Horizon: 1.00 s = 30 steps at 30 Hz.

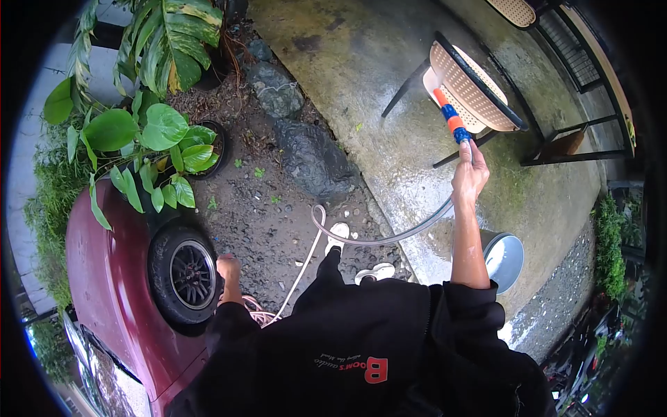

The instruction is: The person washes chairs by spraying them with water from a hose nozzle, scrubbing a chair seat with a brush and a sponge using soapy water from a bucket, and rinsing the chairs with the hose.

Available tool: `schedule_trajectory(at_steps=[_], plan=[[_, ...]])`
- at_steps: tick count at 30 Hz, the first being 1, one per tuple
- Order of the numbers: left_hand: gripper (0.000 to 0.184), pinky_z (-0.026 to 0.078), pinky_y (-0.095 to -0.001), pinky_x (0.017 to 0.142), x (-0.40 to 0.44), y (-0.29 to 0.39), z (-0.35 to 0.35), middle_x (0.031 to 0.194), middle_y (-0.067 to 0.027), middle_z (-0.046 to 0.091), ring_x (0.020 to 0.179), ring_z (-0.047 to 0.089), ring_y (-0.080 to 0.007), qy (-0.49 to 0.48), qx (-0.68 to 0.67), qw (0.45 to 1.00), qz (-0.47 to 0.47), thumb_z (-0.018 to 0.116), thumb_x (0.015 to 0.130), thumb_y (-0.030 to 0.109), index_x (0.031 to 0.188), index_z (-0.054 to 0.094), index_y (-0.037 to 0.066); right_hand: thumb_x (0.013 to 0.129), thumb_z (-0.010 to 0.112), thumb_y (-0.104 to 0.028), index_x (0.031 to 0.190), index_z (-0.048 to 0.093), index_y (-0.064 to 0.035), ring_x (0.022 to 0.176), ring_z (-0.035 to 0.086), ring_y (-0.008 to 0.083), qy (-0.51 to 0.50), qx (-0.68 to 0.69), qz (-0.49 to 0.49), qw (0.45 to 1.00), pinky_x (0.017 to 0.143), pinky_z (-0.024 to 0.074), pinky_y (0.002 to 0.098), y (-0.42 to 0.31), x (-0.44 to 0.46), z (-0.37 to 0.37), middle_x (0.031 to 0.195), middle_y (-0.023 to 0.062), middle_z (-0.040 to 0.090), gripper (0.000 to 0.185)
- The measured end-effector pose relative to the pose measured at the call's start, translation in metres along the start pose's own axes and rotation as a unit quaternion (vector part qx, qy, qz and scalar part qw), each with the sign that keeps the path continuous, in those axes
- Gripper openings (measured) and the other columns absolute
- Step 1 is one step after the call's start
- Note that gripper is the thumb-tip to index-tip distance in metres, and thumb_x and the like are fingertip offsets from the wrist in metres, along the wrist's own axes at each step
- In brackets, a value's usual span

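My right hand [470, 177] is stretched forward, its fingers wrapped round a blue and orange hose nozzle [453, 119]. The nozzle points at a beige perforated chair [469, 80] with a dark frame, and a whitish spray shows at its tip. From my grip a clear hose [396, 238] curves down and left past my white shoe. My left hand [228, 266] hangs low at my side in a loose fist, with nothing visible in it. It is nearest to the black car wheel [183, 272].
A dark red car [104, 257] stands at the left below leafy plants [139, 139]. Large rocks [313, 156] border the wet concrete [375, 90]. A grey bucket [505, 260] is close to my right forearm. A dark-framed bench [583, 142] stands at the right, and coiled hose [258, 313] lies by my left.
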<state>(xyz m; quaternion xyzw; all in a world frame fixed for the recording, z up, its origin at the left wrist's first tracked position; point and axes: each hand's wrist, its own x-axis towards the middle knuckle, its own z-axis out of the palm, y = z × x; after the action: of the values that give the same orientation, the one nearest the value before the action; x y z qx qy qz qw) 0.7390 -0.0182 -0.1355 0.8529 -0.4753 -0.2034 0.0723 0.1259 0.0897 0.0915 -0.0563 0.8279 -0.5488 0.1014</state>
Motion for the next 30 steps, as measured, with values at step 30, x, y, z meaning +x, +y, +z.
schedule_trajectory(at_steps=[30], plan=[[0.021, 0.058, -0.0359, 0.066, -0.322, 0.653, 0.181, 0.082, -0.0122, 0.060, 0.067, 0.062, -0.0215, -0.664, -0.289, 0.682, 0.101, 0.059, 0.084, 0.003, 0.102, 0.053, -0.005, 0.088, 0.061, -0.016, 0.122, 0.052, 0.0018, 0.088, 0.055, 0.0089, 0.109, 0.193, 0.062, 0.973, 0.078, 0.0438, 0.0225, 0.010, -0.090, -0.089, 0.103, 0.0074, 0.062, 0.040]])
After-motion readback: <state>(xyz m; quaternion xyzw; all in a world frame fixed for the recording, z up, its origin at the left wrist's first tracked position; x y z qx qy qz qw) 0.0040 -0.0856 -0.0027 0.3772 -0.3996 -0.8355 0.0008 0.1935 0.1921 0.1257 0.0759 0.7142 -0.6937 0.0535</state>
